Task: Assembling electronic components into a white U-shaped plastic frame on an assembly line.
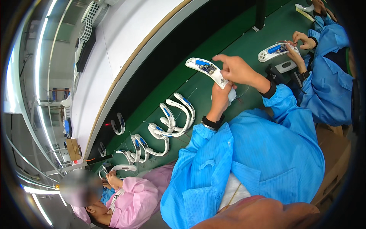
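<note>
Gripping shell [218, 75] w/ L fingers [217, 89] closed round its end, we'd best guide R fingers [222, 58] (half-curled, hold unclear) clear of PCB [208, 68].

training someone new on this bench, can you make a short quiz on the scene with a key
1. Multiple choice: Where is the right hand?
A) inside a pocket
B) close by the white curved shell that the left hand grips
C) flat on the bench

2. True or false: The worker in blue on the right has hands on a similar shell.

3. Fill in the blank: The cylinder beside the circuit board in the gripped shell is ____ in colour.

Key: 1. B; 2. True; 3. blue
</note>
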Tool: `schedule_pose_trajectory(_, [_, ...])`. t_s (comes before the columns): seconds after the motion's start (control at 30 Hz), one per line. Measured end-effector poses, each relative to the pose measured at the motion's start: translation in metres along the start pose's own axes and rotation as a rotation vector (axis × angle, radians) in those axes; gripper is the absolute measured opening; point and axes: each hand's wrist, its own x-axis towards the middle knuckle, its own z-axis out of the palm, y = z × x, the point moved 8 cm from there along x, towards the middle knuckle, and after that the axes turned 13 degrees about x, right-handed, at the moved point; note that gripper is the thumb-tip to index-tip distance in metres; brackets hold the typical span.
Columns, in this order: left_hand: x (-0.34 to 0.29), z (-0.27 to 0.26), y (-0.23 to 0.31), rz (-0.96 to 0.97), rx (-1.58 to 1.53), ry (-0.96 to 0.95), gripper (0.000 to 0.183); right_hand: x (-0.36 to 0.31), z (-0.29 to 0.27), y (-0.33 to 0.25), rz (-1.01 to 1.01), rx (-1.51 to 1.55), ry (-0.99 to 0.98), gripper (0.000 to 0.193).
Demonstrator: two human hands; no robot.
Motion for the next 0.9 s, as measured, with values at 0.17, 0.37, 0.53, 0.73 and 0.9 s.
schedule_pose_trajectory(0.17, [0.0,0.002,-0.01,-0.054,-0.11,-0.057,0.022,0.023,-0.029,-0.005,-0.01,0.457,0.251,0.038])
schedule_pose_trajectory(0.37, [-0.002,0.002,-0.009,-0.115,-0.258,-0.064,0.028,0.056,-0.049,0.056,0.065,0.732,0.365,0.032])
schedule_pose_trajectory(0.53, [0.0,-0.014,0.003,-0.078,-0.329,0.001,0.039,0.044,-0.052,0.1,0.174,0.851,0.45,0.026])
schedule_pose_trajectory(0.73, [0.007,-0.038,0.007,-0.051,-0.511,0.083,0.045,-0.025,-0.05,0.121,0.24,0.572,0.376,0.025])
schedule_pose_trajectory(0.9, [0.013,-0.047,0.025,0.03,-0.669,0.06,0.033,-0.076,-0.03,0.126,0.35,0.541,0.223,0.029])
